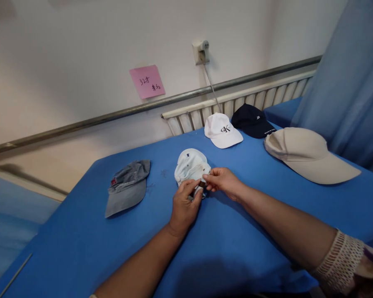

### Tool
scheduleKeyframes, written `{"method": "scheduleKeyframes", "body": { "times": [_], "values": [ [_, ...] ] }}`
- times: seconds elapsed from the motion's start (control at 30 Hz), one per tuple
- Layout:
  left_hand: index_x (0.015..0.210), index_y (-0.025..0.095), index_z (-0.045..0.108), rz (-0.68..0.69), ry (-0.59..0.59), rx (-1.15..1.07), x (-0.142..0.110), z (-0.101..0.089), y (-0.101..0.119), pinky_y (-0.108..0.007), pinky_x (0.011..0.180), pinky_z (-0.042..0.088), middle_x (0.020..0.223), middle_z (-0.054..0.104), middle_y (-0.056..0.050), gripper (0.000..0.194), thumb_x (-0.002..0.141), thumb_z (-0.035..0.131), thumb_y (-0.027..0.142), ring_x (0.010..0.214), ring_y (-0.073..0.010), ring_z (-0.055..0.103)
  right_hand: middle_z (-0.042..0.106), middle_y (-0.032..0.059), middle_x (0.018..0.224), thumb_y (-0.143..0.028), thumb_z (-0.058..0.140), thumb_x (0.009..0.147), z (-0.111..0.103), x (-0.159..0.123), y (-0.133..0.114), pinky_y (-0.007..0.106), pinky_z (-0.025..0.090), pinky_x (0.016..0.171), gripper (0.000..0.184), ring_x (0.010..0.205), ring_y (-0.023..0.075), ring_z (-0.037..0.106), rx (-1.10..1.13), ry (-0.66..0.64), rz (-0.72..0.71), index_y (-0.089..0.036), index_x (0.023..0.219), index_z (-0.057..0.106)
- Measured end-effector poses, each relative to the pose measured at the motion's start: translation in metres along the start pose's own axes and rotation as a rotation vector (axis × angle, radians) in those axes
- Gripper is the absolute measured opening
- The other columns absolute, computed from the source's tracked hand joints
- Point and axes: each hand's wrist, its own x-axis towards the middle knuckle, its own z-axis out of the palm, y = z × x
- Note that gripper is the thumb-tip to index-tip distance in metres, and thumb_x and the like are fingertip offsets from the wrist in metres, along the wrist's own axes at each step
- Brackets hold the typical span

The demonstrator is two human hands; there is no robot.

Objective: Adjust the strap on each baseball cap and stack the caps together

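Observation:
A pale mint cap (191,163) is in the middle of the blue-covered table, its back strap side turned toward me. My left hand (185,203) pinches the cap's strap by its dark buckle area, thumb and fingers pressed together. From the right, my right hand (223,181) grips the other end of the strap at the cap's edge. Both hands meet close together there, so the fastening itself is partly hidden by my fingers. To the left lies a grey cap (129,186) with a red mark, its brim pointing toward me.
A white cap (222,130), a black cap (251,120) and a beige cap (307,151) lie at the back right of the table (81,240). Behind stand a radiator (236,105), a metal rail (112,116) and a plugged-in socket (201,52). A blue curtain (351,91) hangs at right.

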Motion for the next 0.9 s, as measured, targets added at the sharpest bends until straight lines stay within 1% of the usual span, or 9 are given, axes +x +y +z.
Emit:
{"method": "scheduleKeyframes", "body": {
  "times": [0.17, 0.27, 0.33, 0.4, 0.5, 0.57, 0.63, 0.77, 0.9],
  "values": [
    [0.107, 0.022, 0.071, -0.108, -0.029, -0.166, 0.002, 0.001, 0.001, -0.031, 0.082, 0.052, 0.104, 0.069, -0.006, 0.025, 0.085, 0.062, 0.027, 0.093, -0.0172, 0.064, 0.060, -0.0013, 0.053, -0.048, 0.078, 0.066, -0.001, 0.002, 0.004, 0.021, 0.040, 0.046, 0.038, 0.047, 0.0095, 0.055, -0.023, 0.032, -0.008, -0.017, 0.065, 0.054],
    [0.100, 0.019, 0.072, -0.283, -0.020, -0.306, 0.003, 0.004, -0.001, -0.031, 0.080, 0.052, 0.096, 0.071, -0.006, 0.024, 0.084, 0.063, 0.034, 0.088, -0.0186, 0.066, 0.060, -0.0013, 0.055, -0.048, 0.078, 0.066, -0.001, 0.005, 0.007, 0.022, 0.040, 0.048, 0.038, 0.049, 0.0103, 0.056, -0.016, 0.026, -0.013, -0.017, 0.067, 0.054],
    [0.098, 0.017, 0.071, -0.407, -0.001, -0.414, 0.005, 0.006, -0.003, -0.030, 0.073, 0.052, 0.090, 0.072, -0.006, 0.028, 0.082, 0.065, 0.039, 0.079, -0.0182, 0.066, 0.060, -0.0017, 0.057, -0.047, 0.078, 0.066, -0.001, 0.007, 0.008, 0.023, 0.039, 0.050, 0.038, 0.051, 0.0104, 0.055, -0.010, 0.004, -0.057, -0.018, 0.066, 0.054],
    [0.098, 0.016, 0.070, -0.440, 0.034, -0.476, 0.008, 0.006, -0.004, -0.032, 0.076, 0.053, 0.091, 0.072, -0.007, 0.031, 0.080, 0.066, 0.041, 0.082, -0.0193, 0.066, 0.060, -0.0025, 0.059, -0.045, 0.078, 0.067, 0.001, 0.007, 0.007, 0.024, 0.039, 0.054, 0.035, 0.054, 0.0099, 0.053, 0.004, -0.021, -0.161, -0.018, 0.065, 0.056],
    [0.105, 0.018, 0.068, -0.302, 0.121, -0.389, 0.015, -0.002, -0.006, -0.039, 0.096, 0.047, 0.113, 0.068, -0.009, 0.029, 0.084, 0.062, 0.038, 0.107, -0.0237, 0.062, 0.062, -0.0025, 0.069, -0.040, 0.079, 0.070, 0.003, 0.004, 0.003, 0.026, 0.042, 0.066, 0.027, 0.065, 0.0106, 0.054, 0.068, -0.092, -0.303, -0.018, 0.070, 0.063],
    [0.115, 0.021, 0.064, -0.168, 0.149, -0.239, 0.019, -0.010, -0.008, -0.043, 0.108, 0.039, 0.128, 0.061, -0.010, 0.031, 0.087, 0.059, 0.033, 0.123, -0.0246, 0.054, 0.064, -0.0014, 0.075, -0.038, 0.079, 0.070, 0.004, 0.002, 0.001, 0.028, 0.043, 0.073, 0.024, 0.071, 0.0119, 0.056, 0.161, -0.170, -0.290, -0.019, 0.076, 0.067],
    [0.125, 0.023, 0.058, -0.055, 0.103, -0.071, 0.022, -0.018, -0.012, -0.046, 0.112, 0.033, 0.137, 0.054, -0.010, 0.040, 0.084, 0.060, 0.027, 0.130, -0.0257, 0.047, 0.067, 0.0002, 0.081, -0.038, 0.080, 0.070, 0.004, 0.000, 0.001, 0.030, 0.045, 0.077, 0.025, 0.075, 0.0133, 0.058, 0.285, -0.242, -0.216, -0.019, 0.083, 0.069],
    [0.127, 0.020, 0.053, 0.093, -0.053, 0.180, 0.021, -0.021, -0.015, -0.050, 0.110, 0.034, 0.141, 0.048, -0.013, 0.053, 0.075, 0.067, 0.022, 0.132, -0.0298, 0.042, 0.069, 0.0021, 0.087, -0.036, 0.081, 0.070, 0.000, 0.003, 0.004, 0.032, 0.048, 0.080, 0.030, 0.081, 0.0162, 0.063, 0.425, -0.305, -0.078, -0.020, 0.091, 0.069],
    [0.117, 0.019, 0.055, 0.186, -0.006, 0.276, 0.020, -0.016, -0.010, -0.047, 0.105, 0.038, 0.130, 0.057, -0.013, 0.042, 0.077, 0.066, 0.021, 0.123, -0.0276, 0.050, 0.069, 0.0029, 0.085, -0.035, 0.080, 0.070, -0.003, 0.005, 0.005, 0.031, 0.046, 0.080, 0.028, 0.080, 0.0154, 0.062, 0.364, -0.310, -0.088, -0.017, 0.088, 0.069]
  ]
}}
